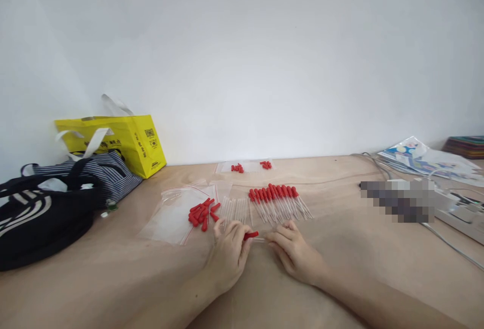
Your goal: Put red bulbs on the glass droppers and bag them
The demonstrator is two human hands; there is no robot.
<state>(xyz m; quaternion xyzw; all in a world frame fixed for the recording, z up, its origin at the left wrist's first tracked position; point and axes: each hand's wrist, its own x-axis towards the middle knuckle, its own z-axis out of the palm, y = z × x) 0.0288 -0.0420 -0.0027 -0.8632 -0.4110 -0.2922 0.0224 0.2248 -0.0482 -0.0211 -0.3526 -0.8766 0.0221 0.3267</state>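
My left hand [229, 251] is closed on a red rubber dropper bulb [251, 236], its narrow end pointing right. Facing it, my right hand [293, 249] pinches a thin clear dropper tube [259, 240], which reaches left toward the bulb. Whether the two touch is too small to tell. Just beyond my left hand lies a pile of loose red bulbs [202, 211]. Several bare clear tubes [236, 209] lie side by side next to it. To their right is a row of droppers with red bulbs fitted [278, 199], tips toward me.
Clear zip bags [172, 215] lie flat at the left of the pile. Another bag with red bulbs [247, 168] rests near the wall. A black bag [49, 223], a striped bag [113, 173] and a yellow bag [141, 142] stand left. A power strip [459, 218] and cables are right.
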